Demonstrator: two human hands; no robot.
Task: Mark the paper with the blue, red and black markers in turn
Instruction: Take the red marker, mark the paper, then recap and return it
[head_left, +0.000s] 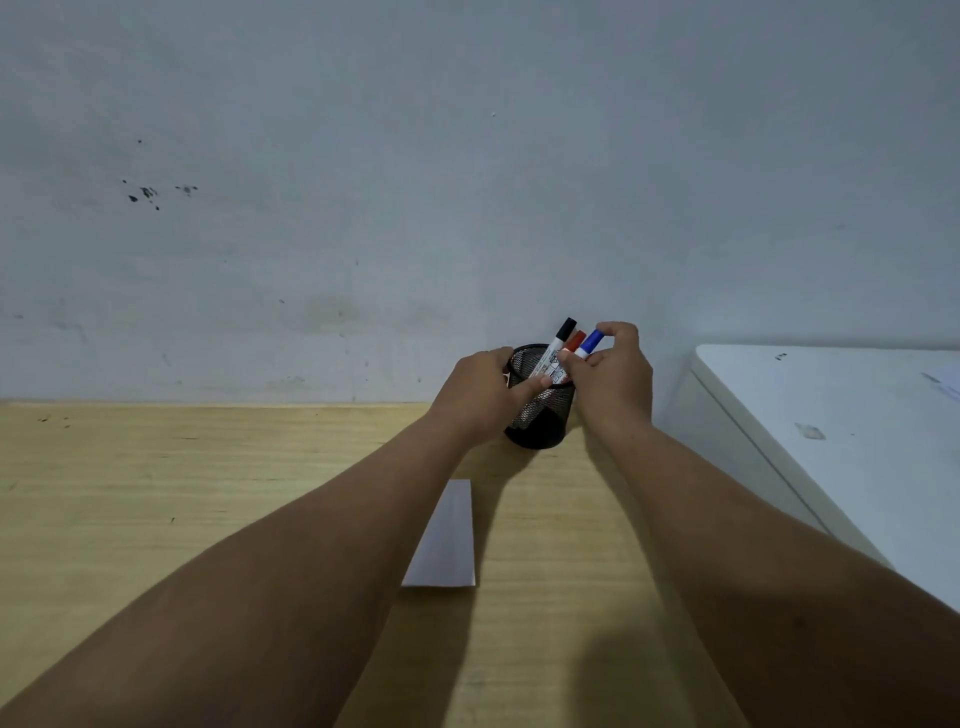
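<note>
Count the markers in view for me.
3, all standing in the mesh cup: black marker leftmost, red marker middle, blue marker rightmost, pinched by the right hand.

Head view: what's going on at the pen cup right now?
A person is reaching for the markers. The left hand steadies the black mesh pen cup on the wooden table, while the right hand pinches the blue marker, which still stands in the cup beside the red marker and the black marker. All three look capped. The paper lies nearer the person, with no marks visible on it.
</note>
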